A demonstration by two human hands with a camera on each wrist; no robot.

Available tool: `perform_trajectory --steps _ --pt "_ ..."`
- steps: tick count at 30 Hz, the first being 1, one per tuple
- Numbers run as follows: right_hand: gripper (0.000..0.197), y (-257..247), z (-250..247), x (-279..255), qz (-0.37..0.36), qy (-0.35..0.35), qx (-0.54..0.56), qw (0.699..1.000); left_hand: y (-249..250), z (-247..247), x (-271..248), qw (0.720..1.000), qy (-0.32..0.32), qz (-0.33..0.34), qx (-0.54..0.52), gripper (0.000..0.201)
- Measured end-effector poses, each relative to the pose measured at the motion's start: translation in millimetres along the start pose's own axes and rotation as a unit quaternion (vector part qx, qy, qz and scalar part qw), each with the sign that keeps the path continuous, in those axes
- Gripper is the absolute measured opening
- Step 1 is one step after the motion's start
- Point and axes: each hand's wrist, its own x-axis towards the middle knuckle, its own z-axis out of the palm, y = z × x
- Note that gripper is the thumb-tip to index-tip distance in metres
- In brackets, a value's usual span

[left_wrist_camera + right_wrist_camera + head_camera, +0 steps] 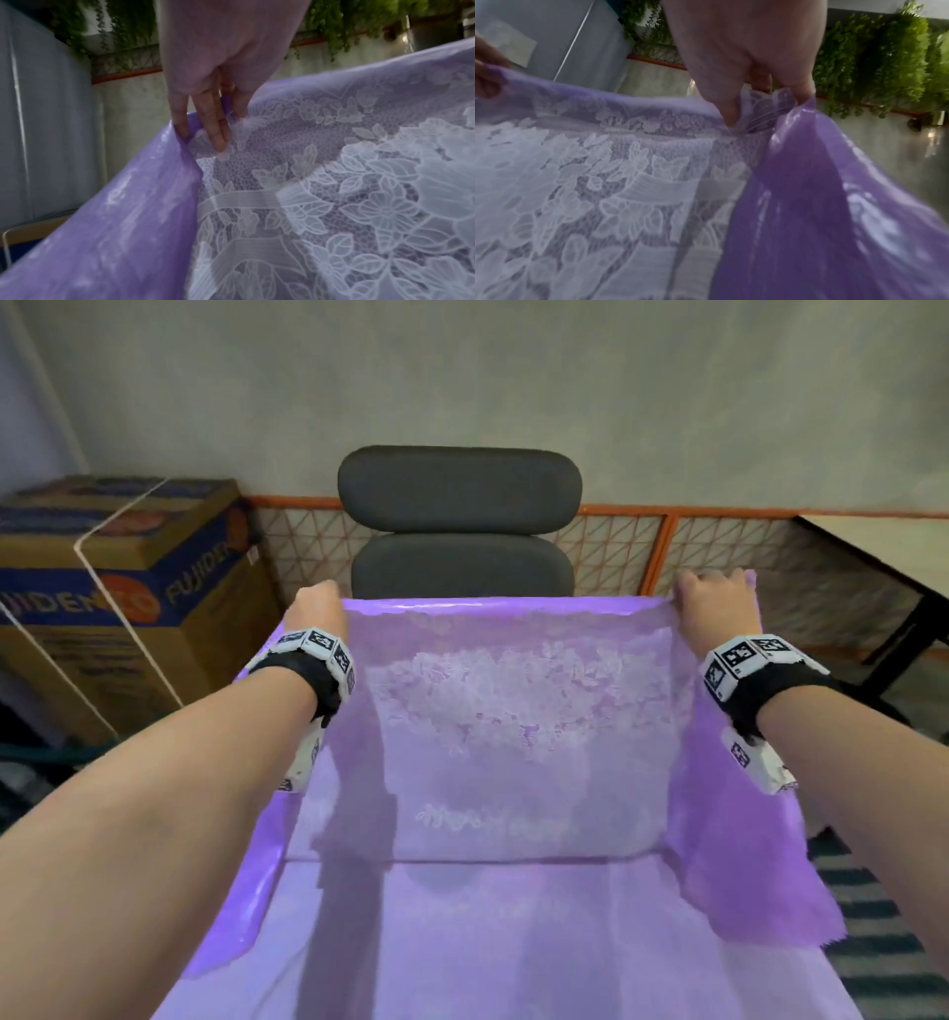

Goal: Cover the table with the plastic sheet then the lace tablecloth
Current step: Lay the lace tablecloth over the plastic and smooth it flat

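The lace tablecloth (508, 711) and purple plastic sheet (739, 839) are being held up together, left hand (316, 608) and right hand (714, 603) each pinching a far corner.

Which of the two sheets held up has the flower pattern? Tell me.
The white lace tablecloth, the upper layer. The glossy purple plastic sheet beneath it is plain and sticks out past its edges. Left hand and right hand grip both.

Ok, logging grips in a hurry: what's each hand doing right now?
Left hand: pinches the plastic sheet and the lace at their far edge.
Right hand: pinches both layers too.
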Motion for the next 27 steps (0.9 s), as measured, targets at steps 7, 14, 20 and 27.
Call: perform_trajectory --steps 7,14,20,27 --pt "0.03 -33 75 143 0.032 -0.104 0.024 0.994 48 61 124 0.995 -0.054 -0.048 0.066 0.028" --pt "0.048 -57 143 225 -0.087 -0.04 0.179 0.979 54 119 190 0.993 -0.019 0.027 -0.116 0.057" --pt "0.051 -65 220 166 -0.124 -0.221 0.128 0.959 73 209 141 0.963 -0.225 0.106 -0.106 0.064" --pt "0.036 -35 237 55 -0.078 -0.239 0.073 0.965 116 296 41 0.898 -0.386 0.185 -0.099 0.045"
